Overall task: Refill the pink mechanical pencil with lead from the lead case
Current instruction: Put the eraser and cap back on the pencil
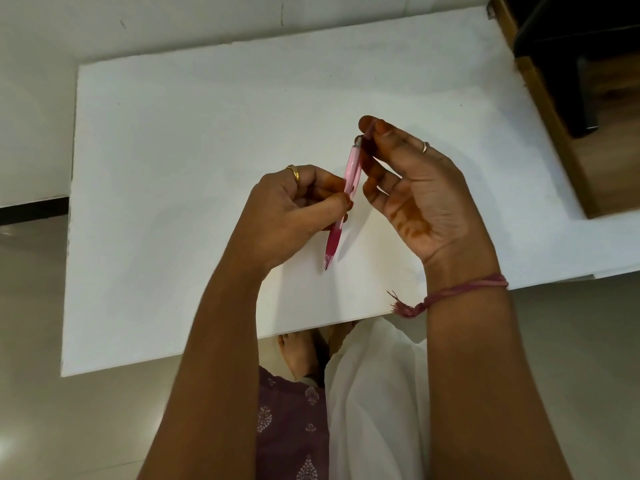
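Observation:
I hold the pink mechanical pencil [350, 174] above the white table [173, 168], its tip pointing down toward me. My left hand [294, 209] grips the pencil's barrel at the middle, thumb and fingers closed round it. My right hand [415, 181] is at the pencil's top end, and its thumb and forefinger pinch a small translucent pink piece [370, 129] right at that end. I cannot tell whether this piece is the pencil's cap or the lead case. No separate lead case shows on the table.
The white table reaches from the far wall to just above my lap. A wooden shelf unit [554, 116] with a dark object stands at the right. Pale floor [34, 306] lies to the left and below. My feet and clothing show under the table's near edge.

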